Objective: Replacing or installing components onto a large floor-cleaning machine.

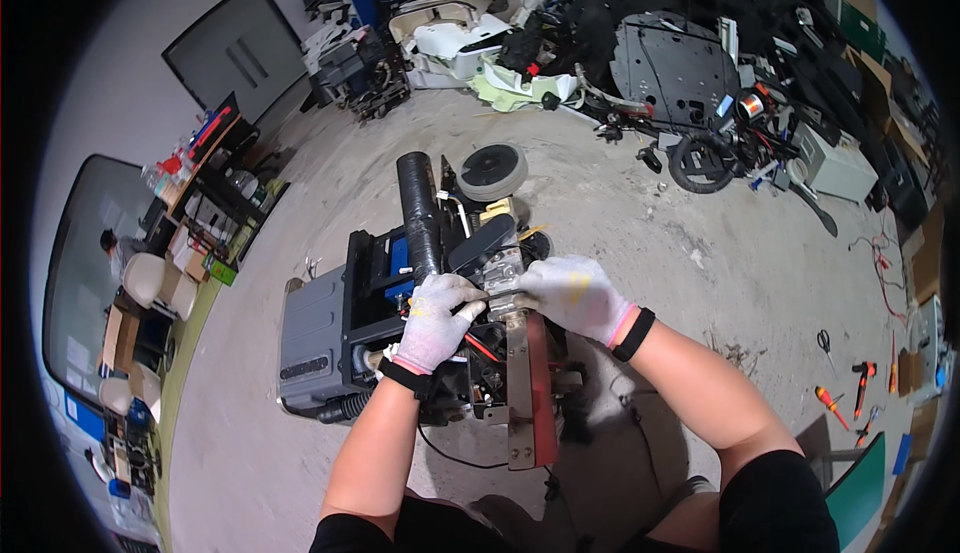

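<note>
A partly dismantled machine lies on the floor before me, with a grey plastic housing (318,338) on its left side. My left hand (436,325), in a white glove, is closed over the machine's middle, just below a thick black tube (417,198). Its fingertips pinch at a thin metal piece whose kind I cannot make out. My right hand (577,298), gloved too, curls against a silver metal block (503,275); what its fingers hold is hidden. From beneath the block a long metal bracket (519,383) runs toward me, beside a red plate (541,393).
Beyond the machine a grey-rimmed wheel (492,172) lies on the floor. Heaped scrap includes a steering wheel (702,163). To the right are scissors (824,345) and an orange-handled screwdriver (831,405). A cluttered desk (200,168) stands left; a black cable (455,456) trails near me.
</note>
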Demonstrator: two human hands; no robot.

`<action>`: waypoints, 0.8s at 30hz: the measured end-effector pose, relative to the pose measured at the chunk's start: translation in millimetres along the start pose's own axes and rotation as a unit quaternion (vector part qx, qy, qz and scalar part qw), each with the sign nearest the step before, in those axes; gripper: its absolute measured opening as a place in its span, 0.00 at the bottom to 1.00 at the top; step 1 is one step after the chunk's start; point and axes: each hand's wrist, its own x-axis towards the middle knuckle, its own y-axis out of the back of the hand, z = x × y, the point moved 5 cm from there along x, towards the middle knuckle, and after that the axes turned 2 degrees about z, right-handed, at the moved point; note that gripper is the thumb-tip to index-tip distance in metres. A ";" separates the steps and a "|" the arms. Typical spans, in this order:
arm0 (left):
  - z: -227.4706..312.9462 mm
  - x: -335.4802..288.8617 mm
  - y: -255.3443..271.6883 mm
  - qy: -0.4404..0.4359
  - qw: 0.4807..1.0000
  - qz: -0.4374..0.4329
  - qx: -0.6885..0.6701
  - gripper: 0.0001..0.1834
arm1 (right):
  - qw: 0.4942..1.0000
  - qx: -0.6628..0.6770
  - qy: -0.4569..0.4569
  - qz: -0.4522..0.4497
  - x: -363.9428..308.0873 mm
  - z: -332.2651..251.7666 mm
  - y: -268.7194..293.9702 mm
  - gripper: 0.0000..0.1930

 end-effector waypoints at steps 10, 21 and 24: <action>5.2 1.6 2.1 0.016 0.999 0.039 0.003 0.06 | 0.633 0.428 -0.595 -0.248 -20.4 33.8 -46.8 0.26; 2.5 3.3 -0.3 0.033 0.999 0.013 -0.007 0.07 | 0.965 0.060 -0.239 -0.094 -3.3 17.8 -10.4 0.16; -1.2 1.4 -1.6 0.046 0.999 0.006 -0.008 0.08 | 0.962 0.203 -0.180 -0.016 -3.1 22.6 -21.7 0.16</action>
